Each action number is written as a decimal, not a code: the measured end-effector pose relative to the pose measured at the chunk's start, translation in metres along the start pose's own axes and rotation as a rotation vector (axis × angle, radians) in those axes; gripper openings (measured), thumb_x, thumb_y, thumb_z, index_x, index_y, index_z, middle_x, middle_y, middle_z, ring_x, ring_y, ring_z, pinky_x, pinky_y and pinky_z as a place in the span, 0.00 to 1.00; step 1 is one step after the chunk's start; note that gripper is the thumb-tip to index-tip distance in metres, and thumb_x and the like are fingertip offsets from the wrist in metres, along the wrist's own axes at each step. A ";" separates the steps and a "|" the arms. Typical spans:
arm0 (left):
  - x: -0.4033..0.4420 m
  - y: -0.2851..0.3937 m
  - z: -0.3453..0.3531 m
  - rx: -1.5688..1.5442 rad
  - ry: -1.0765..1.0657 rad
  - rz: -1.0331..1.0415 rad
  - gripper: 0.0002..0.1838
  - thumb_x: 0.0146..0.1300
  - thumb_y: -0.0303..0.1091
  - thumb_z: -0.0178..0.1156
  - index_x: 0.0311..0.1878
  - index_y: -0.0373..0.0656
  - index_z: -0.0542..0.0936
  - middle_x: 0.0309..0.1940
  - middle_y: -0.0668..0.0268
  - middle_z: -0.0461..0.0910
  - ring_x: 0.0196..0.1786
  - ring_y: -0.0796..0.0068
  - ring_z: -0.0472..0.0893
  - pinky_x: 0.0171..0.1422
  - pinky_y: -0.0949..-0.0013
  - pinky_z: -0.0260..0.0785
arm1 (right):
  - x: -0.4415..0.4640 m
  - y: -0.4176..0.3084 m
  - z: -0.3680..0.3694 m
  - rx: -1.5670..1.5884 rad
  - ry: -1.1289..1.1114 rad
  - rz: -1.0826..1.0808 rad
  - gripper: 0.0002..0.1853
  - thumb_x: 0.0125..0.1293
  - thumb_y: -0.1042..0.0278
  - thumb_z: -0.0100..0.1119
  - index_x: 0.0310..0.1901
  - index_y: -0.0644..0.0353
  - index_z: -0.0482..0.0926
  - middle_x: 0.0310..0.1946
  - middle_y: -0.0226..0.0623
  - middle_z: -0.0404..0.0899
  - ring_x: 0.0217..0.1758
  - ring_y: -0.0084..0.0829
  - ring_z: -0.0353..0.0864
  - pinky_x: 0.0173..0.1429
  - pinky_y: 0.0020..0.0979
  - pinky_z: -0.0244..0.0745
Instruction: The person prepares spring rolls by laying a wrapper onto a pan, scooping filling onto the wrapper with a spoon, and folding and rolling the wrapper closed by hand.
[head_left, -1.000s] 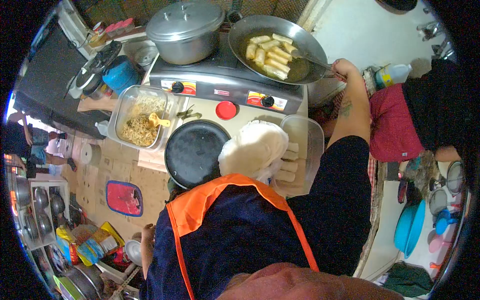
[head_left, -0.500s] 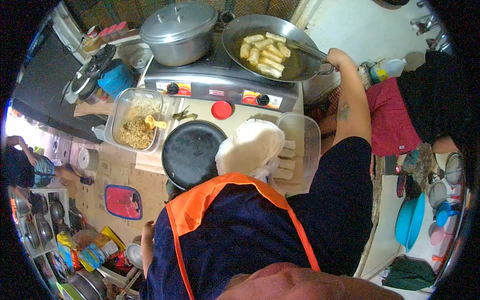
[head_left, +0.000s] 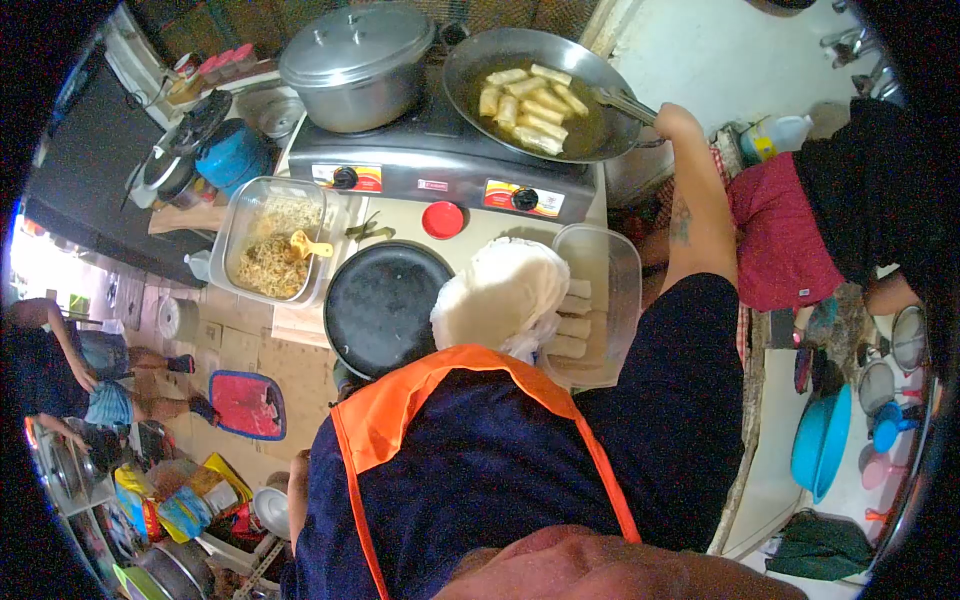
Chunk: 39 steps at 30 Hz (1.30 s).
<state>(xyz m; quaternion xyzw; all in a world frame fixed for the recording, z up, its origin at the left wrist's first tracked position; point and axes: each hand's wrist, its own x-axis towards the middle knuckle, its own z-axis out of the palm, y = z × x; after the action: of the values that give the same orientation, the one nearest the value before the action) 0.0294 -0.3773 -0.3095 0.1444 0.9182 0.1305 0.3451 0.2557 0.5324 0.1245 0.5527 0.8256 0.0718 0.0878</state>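
Note:
My right hand point(head_left: 680, 122) is closed around the handle end of metal tongs point(head_left: 622, 102) at the right rim of a wok point(head_left: 470, 108). Several golden rolls point(head_left: 541, 105) lie in oil inside the wok, and the tips of the tongs are a little right of them. Low at my left side, only part of my left hand point(head_left: 299, 475) shows, its fingers hidden. In front of me are a stack of pale wrappers point(head_left: 505, 290), a black round pan point(head_left: 388, 310) and a clear container point(head_left: 622, 300) with several uncooked rolls point(head_left: 570, 325).
A lidded pot point(head_left: 358, 75) stands on the gas stove point(head_left: 440, 178) beside the wok. A tub of filling point(head_left: 272, 265) with a yellow spoon point(head_left: 312, 247) and a red lid point(head_left: 442, 219) are nearby. One person point(head_left: 790, 220) stands at right, another point(head_left: 60, 370) at far left.
My right hand and the tongs have shifted slightly right, away from the rolls. The person at far left has leaned and moved farther into view.

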 end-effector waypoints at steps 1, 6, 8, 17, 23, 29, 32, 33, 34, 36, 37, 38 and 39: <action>0.000 -0.002 0.002 -0.012 -0.005 -0.017 0.28 0.52 0.45 0.60 0.54 0.41 0.72 0.37 0.51 0.78 0.38 0.72 0.78 0.42 0.69 0.70 | -0.012 -0.007 -0.011 0.008 -0.037 -0.027 0.14 0.49 0.69 0.51 0.37 0.61 0.80 0.42 0.49 0.77 0.45 0.44 0.77 0.49 0.38 0.72; -0.006 -0.001 0.004 -0.050 -0.022 -0.072 0.27 0.52 0.46 0.60 0.53 0.40 0.72 0.38 0.51 0.78 0.40 0.71 0.77 0.44 0.68 0.69 | -0.014 -0.019 -0.003 0.016 -0.073 -0.111 0.13 0.47 0.69 0.52 0.35 0.62 0.81 0.40 0.49 0.78 0.44 0.43 0.78 0.48 0.38 0.72; -0.008 0.003 0.002 -0.056 -0.027 -0.080 0.27 0.52 0.46 0.60 0.53 0.40 0.72 0.39 0.51 0.78 0.40 0.70 0.77 0.45 0.67 0.69 | 0.017 -0.010 0.026 -0.097 -0.072 -0.243 0.13 0.47 0.70 0.52 0.34 0.63 0.81 0.39 0.49 0.78 0.43 0.43 0.78 0.47 0.38 0.72; -0.010 -0.005 0.006 -0.062 -0.040 -0.095 0.27 0.52 0.47 0.60 0.52 0.40 0.73 0.41 0.52 0.77 0.43 0.67 0.76 0.47 0.66 0.68 | -0.013 -0.010 0.016 0.336 -0.213 -0.101 0.10 0.49 0.72 0.49 0.29 0.69 0.77 0.24 0.50 0.75 0.22 0.42 0.75 0.24 0.40 0.69; -0.006 0.002 0.007 -0.057 -0.053 -0.087 0.27 0.52 0.48 0.60 0.51 0.40 0.73 0.43 0.52 0.77 0.45 0.65 0.76 0.49 0.65 0.67 | -0.007 0.000 0.019 0.044 0.165 -0.064 0.10 0.51 0.70 0.52 0.35 0.62 0.77 0.33 0.49 0.79 0.37 0.44 0.80 0.38 0.40 0.74; -0.002 0.014 0.006 -0.052 -0.075 -0.057 0.26 0.52 0.48 0.60 0.50 0.39 0.74 0.44 0.53 0.76 0.47 0.63 0.75 0.51 0.64 0.67 | -0.051 -0.018 -0.017 -0.216 0.146 -0.236 0.13 0.52 0.71 0.53 0.41 0.53 0.74 0.41 0.44 0.76 0.43 0.42 0.77 0.45 0.40 0.73; 0.006 0.023 0.005 -0.048 -0.092 -0.022 0.26 0.52 0.48 0.60 0.50 0.39 0.74 0.45 0.53 0.76 0.47 0.62 0.75 0.52 0.63 0.66 | -0.066 -0.034 -0.009 -0.361 0.276 -0.338 0.13 0.52 0.73 0.51 0.42 0.53 0.73 0.42 0.42 0.75 0.43 0.42 0.77 0.44 0.41 0.73; 0.004 0.028 0.001 -0.045 -0.093 -0.004 0.26 0.52 0.49 0.60 0.50 0.39 0.74 0.45 0.53 0.76 0.48 0.62 0.75 0.52 0.63 0.66 | -0.062 -0.036 -0.002 -0.370 0.313 -0.363 0.13 0.53 0.73 0.50 0.42 0.52 0.73 0.40 0.42 0.75 0.43 0.42 0.77 0.44 0.41 0.73; 0.000 0.032 0.000 -0.052 -0.093 0.021 0.26 0.52 0.49 0.60 0.49 0.39 0.74 0.46 0.53 0.76 0.48 0.61 0.75 0.53 0.63 0.66 | -0.053 -0.037 0.009 -0.372 0.362 -0.407 0.13 0.53 0.74 0.49 0.42 0.52 0.73 0.39 0.42 0.75 0.42 0.43 0.77 0.44 0.41 0.73; -0.016 0.048 -0.003 -0.058 -0.087 0.059 0.26 0.52 0.49 0.60 0.49 0.39 0.74 0.46 0.53 0.76 0.49 0.61 0.75 0.53 0.63 0.66 | -0.053 -0.036 0.014 -0.331 0.389 -0.446 0.13 0.55 0.73 0.48 0.44 0.54 0.72 0.37 0.45 0.76 0.41 0.44 0.77 0.42 0.42 0.73; -0.021 0.066 -0.005 -0.063 -0.083 0.063 0.26 0.52 0.49 0.60 0.49 0.39 0.74 0.46 0.53 0.76 0.49 0.60 0.75 0.53 0.62 0.66 | -0.056 -0.034 0.014 -0.314 0.391 -0.457 0.14 0.56 0.72 0.47 0.45 0.56 0.72 0.36 0.46 0.76 0.40 0.44 0.77 0.42 0.42 0.72; -0.027 0.080 -0.005 -0.075 -0.086 0.031 0.26 0.52 0.49 0.60 0.49 0.39 0.74 0.47 0.53 0.76 0.49 0.60 0.75 0.54 0.62 0.65 | -0.058 -0.035 0.009 -0.305 0.395 -0.466 0.14 0.56 0.72 0.46 0.45 0.57 0.72 0.35 0.47 0.76 0.39 0.45 0.77 0.41 0.42 0.72; -0.036 0.091 -0.007 -0.091 -0.083 -0.018 0.26 0.52 0.49 0.60 0.49 0.39 0.74 0.47 0.53 0.76 0.50 0.60 0.74 0.54 0.62 0.65 | -0.036 -0.018 0.019 -0.403 0.379 -0.498 0.14 0.56 0.66 0.49 0.45 0.57 0.73 0.36 0.46 0.76 0.39 0.43 0.77 0.41 0.42 0.72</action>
<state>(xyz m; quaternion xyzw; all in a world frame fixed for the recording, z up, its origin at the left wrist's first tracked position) 0.0666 -0.3071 -0.2523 0.1254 0.8975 0.1630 0.3902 0.2571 0.4925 0.1039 0.2834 0.9057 0.3104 0.0555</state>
